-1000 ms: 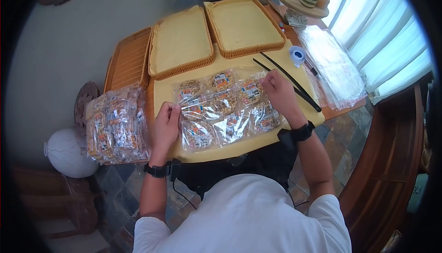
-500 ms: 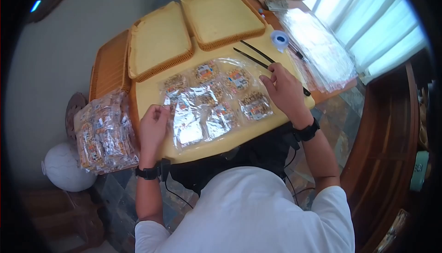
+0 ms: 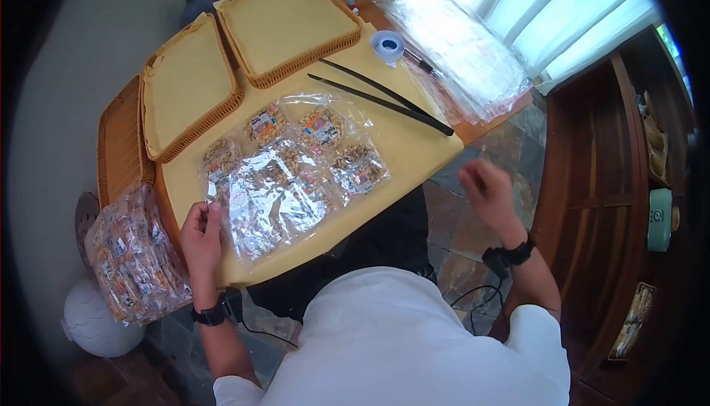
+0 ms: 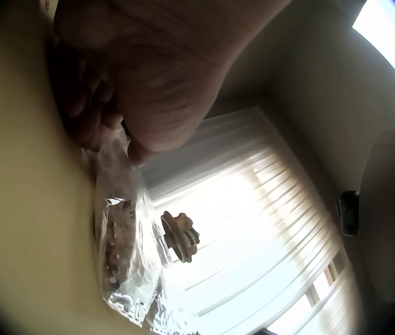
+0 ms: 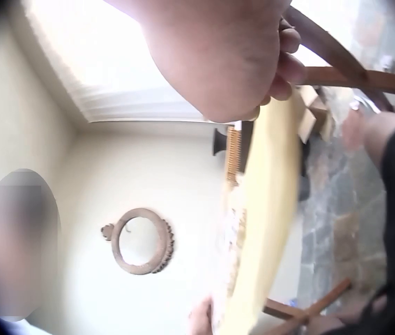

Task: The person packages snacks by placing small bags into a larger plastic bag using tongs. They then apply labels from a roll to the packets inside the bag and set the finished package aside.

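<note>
A large clear plastic bag [image 3: 325, 166] lies flat on a pale yellow sheet [image 3: 414, 140], holding several round nut cakes in printed wrappers. Light glares off its left half. At its left edge the left hand [image 3: 201, 242] pinches the plastic between thumb and fingers. The left wrist view shows this too: the clear bag [image 4: 124, 244] runs down from the fingertips. The right hand [image 3: 488, 193] is off the bag, past the table's right front edge, with fingers loosely curled and nothing seen in them. In the right wrist view the right hand [image 5: 218, 63] hangs above the table edge.
A pile of bagged cakes [image 3: 133, 251] sits on the left. Behind are two lined wicker trays [image 3: 185, 84] and an unlined basket [image 3: 122, 136]. Black strips [image 3: 377, 100], a tape roll [image 3: 387, 46] and flat clear bags [image 3: 458, 47] lie right. A wooden shelf [image 3: 592, 184] stands beyond.
The right hand has let go of the bag's right side and swung right, off the table. The left hand still pinches the left edge. The view has turned rightward.
</note>
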### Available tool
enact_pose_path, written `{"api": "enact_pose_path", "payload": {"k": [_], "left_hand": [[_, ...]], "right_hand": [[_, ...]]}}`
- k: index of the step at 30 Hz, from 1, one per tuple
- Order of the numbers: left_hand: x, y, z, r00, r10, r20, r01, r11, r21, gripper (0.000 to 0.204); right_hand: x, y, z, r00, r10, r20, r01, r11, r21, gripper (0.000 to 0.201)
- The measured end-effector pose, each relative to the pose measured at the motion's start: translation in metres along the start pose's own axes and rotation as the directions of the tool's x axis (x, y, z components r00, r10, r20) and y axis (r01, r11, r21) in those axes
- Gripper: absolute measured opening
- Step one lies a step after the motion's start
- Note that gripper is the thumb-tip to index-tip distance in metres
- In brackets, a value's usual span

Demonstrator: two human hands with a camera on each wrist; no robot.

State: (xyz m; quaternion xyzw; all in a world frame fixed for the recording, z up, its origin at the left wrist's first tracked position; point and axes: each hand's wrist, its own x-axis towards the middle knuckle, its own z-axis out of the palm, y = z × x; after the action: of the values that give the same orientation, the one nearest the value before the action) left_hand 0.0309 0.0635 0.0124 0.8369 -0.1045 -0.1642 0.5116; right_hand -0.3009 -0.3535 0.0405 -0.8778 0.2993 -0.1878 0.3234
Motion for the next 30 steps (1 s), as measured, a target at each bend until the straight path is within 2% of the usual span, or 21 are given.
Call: {"api": "enact_pose_path", "payload": {"k": [2, 4, 6, 8, 9, 11, 13, 15, 16, 17, 18, 19, 20, 21, 22, 23, 24, 28, 29, 30], "left_hand": [[0.003, -0.003, 0.001, 1.0, 0.022, -0.009, -0.022, 1.0, 0.01, 0.024], [0.003, -0.006, 0.001, 0.999, 0.042, -0.023, -0.042, 0.999, 0.02, 0.024], [0.001, -0.007, 0.001, 0.998, 0.054, -0.026, -0.055, 0.998, -0.023, 0.024], [0.0, -0.009, 0.0, 0.998, 0.057, -0.029, -0.059, 0.997, -0.044, 0.024], [0.0, -0.01, -0.001, 0.998, 0.056, -0.018, -0.057, 0.996, -0.066, 0.023], [-0.003, -0.01, -0.006, 0.999, 0.05, -0.019, -0.052, 0.993, -0.108, 0.022], [-0.009, -0.001, -0.008, 1.0, -0.014, 0.021, 0.017, 0.99, -0.138, 0.021], [-0.016, 0.009, -0.008, 1.0, -0.027, -0.006, 0.026, 0.989, -0.146, 0.02], [-0.02, 0.011, -0.008, 0.999, -0.03, -0.044, 0.023, 0.987, -0.157, 0.019], [-0.024, 0.011, -0.01, 0.996, -0.032, -0.078, 0.018, 0.986, -0.167, 0.018], [-0.024, 0.002, -0.01, 0.992, 0.045, -0.116, -0.062, 0.986, -0.152, 0.017], [-0.027, 0.003, -0.011, 0.992, 0.05, -0.113, -0.067, 0.987, -0.146, 0.017], [-0.029, 0.004, -0.009, 0.987, 0.085, -0.139, -0.101, 0.989, -0.11, 0.016], [-0.031, 0.007, -0.007, 0.979, 0.121, -0.162, -0.135, 0.988, -0.076, 0.015], [-0.031, 0.012, -0.003, 0.98, 0.127, -0.153, -0.139, 0.987, -0.074, 0.015], [-0.032, 0.019, 0.0, 0.964, 0.208, -0.163, -0.216, 0.976, -0.034, 0.014], [-0.034, 0.026, 0.003, 0.942, 0.287, -0.172, -0.291, 0.957, 0.005, 0.013], [-0.037, 0.067, 0.015, 0.918, 0.38, -0.115, -0.372, 0.924, 0.087, 0.013], [-0.04, 0.083, 0.023, 0.941, 0.338, -0.008, -0.338, 0.941, 0.007, 0.014], [-0.042, 0.096, 0.033, 0.949, 0.299, 0.098, -0.293, 0.954, -0.065, 0.016]], "right_hand": [[0.053, -0.002, -0.008, 0.982, -0.123, -0.142, 0.112, 0.99, -0.08, 0.013], [0.115, -0.009, -0.003, 0.972, -0.206, -0.113, 0.184, 0.966, -0.182, 0.017], [0.171, -0.018, 0.021, 0.975, -0.217, -0.042, 0.2, 0.948, -0.249, 0.023], [0.215, -0.031, 0.049, 0.958, -0.287, 0.02, 0.276, 0.896, -0.347, 0.029], [0.231, -0.033, 0.055, 0.954, -0.298, 0.026, 0.289, 0.896, -0.338, 0.029], [0.256, -0.04, 0.07, 0.943, -0.248, 0.22, 0.33, 0.78, -0.533, 0.031], [0.27, -0.038, 0.074, 0.935, -0.258, 0.243, 0.349, 0.789, -0.505, 0.032], [0.269, -0.037, 0.069, 0.944, -0.318, 0.09, 0.33, 0.892, -0.31, 0.031], [0.268, -0.032, 0.067, 0.945, -0.321, 0.058, 0.326, 0.935, -0.141, 0.03], [0.262, -0.037, 0.063, 0.944, -0.325, 0.055, 0.33, 0.934, -0.136, 0.03], [0.255, -0.042, 0.057, 0.966, -0.18, 0.188, 0.113, 0.942, 0.316, 0.027], [0.246, -0.043, 0.053, 0.925, -0.1, 0.366, -0.183, 0.728, 0.661, 0.025], [0.237, -0.039, 0.051, 0.837, -0.278, 0.472, -0.335, 0.422, 0.842, 0.024], [0.226, -0.038, 0.05, 0.842, -0.272, 0.466, -0.333, 0.418, 0.845, 0.024], [0.215, -0.041, 0.049, 0.799, -0.362, 0.48, -0.415, 0.246, 0.876, 0.025], [0.205, -0.044, 0.049, 0.756, -0.453, 0.472, -0.496, 0.073, 0.865, 0.026], [0.196, -0.044, 0.051, 0.736, -0.503, 0.453, -0.502, 0.044, 0.864, 0.029], [0.166, -0.058, 0.06, 0.713, -0.565, 0.416, -0.472, 0.051, 0.88, 0.028], [0.154, -0.064, 0.064, 0.709, -0.569, 0.416, -0.477, 0.048, 0.878, 0.028], [0.14, -0.075, 0.068, 0.764, -0.526, 0.372, -0.277, 0.254, 0.927, 0.025]]}}
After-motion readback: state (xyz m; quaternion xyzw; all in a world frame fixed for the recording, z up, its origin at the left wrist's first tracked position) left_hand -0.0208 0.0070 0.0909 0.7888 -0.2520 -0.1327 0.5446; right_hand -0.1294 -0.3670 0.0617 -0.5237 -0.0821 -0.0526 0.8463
